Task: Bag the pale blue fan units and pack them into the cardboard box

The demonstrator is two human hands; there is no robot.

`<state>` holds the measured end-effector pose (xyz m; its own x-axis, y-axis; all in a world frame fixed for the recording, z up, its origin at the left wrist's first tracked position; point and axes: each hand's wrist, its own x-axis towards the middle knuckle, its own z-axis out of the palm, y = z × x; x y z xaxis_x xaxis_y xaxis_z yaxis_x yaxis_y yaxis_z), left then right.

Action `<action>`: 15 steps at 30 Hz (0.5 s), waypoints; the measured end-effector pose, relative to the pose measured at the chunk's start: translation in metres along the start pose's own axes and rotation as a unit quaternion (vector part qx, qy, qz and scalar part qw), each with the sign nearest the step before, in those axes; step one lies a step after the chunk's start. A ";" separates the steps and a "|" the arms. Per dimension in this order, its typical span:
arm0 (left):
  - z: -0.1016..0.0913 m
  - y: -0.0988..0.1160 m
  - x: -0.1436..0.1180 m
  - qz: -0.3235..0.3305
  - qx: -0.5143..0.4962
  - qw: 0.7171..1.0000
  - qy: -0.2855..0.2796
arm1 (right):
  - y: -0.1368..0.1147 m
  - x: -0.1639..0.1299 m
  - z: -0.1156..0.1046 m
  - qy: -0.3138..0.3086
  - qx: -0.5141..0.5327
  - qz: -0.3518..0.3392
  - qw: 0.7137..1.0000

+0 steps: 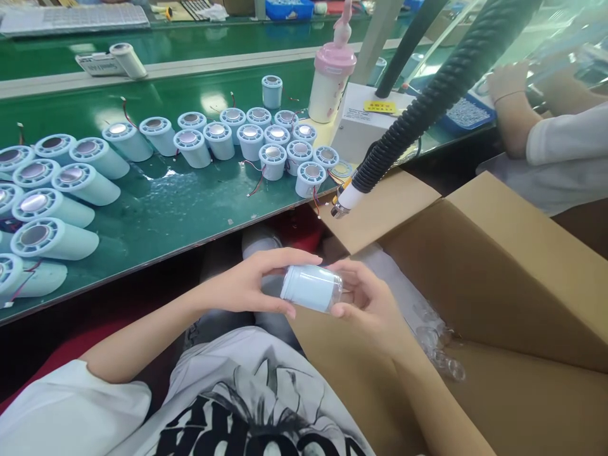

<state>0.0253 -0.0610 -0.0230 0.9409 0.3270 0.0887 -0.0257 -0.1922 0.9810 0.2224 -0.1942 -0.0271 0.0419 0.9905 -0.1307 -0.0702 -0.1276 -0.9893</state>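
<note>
Between my two hands, above my lap, is a pale blue cylindrical housing (308, 288) lying on its side, with a clear plastic cover around its right end. My left hand (266, 282) grips the housing's left end between thumb and fingers. Around the clear end, my right hand (363, 294) is closed, its fingertips partly behind the plastic. Similar blue cylinders (273, 161), many with thin wires, stand on the green bench (190, 209) in front of me.
To my right an open cardboard box (498, 272) holds clear plastic covers (439, 354). A black flexible hose (408, 126) with a metal tip hangs over its flap. A pink-lidded cup (330, 82) stands beside a white device (354, 120). Another person's arm (515, 107) is at far right.
</note>
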 end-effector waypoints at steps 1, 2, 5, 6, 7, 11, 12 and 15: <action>0.000 0.000 0.000 -0.002 -0.002 1.000 0.001 | 0.000 0.000 0.001 0.000 0.015 0.011 1.000; 0.000 0.001 0.000 -0.005 -0.004 1.000 0.003 | -0.001 0.001 0.002 0.001 0.027 0.020 0.999; 0.000 0.001 0.000 -0.025 -0.012 1.000 0.007 | 0.001 0.003 0.004 0.010 0.046 0.033 0.998; 0.000 0.001 0.001 -0.034 -0.015 0.999 0.008 | 0.002 0.004 0.005 0.013 0.048 0.034 0.998; 0.000 0.001 0.001 -0.041 -0.019 0.999 0.009 | 0.003 0.005 0.005 0.017 0.048 0.034 0.998; -0.001 0.001 0.004 -0.052 -0.031 0.998 0.009 | 0.008 0.006 0.003 0.029 0.052 0.034 0.998; 0.000 0.001 0.004 -0.054 -0.033 0.998 0.009 | 0.008 0.006 0.003 0.030 0.052 0.033 0.998; 0.002 0.003 0.005 -0.064 -0.037 0.997 0.012 | 0.008 0.005 0.004 0.033 0.051 0.025 0.998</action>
<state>0.0301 -0.0616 -0.0201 0.9299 0.3662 -0.0343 0.0675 -0.0784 0.9946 0.2185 -0.1903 -0.0355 0.1003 0.9774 -0.1862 -0.1752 -0.1669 -0.9703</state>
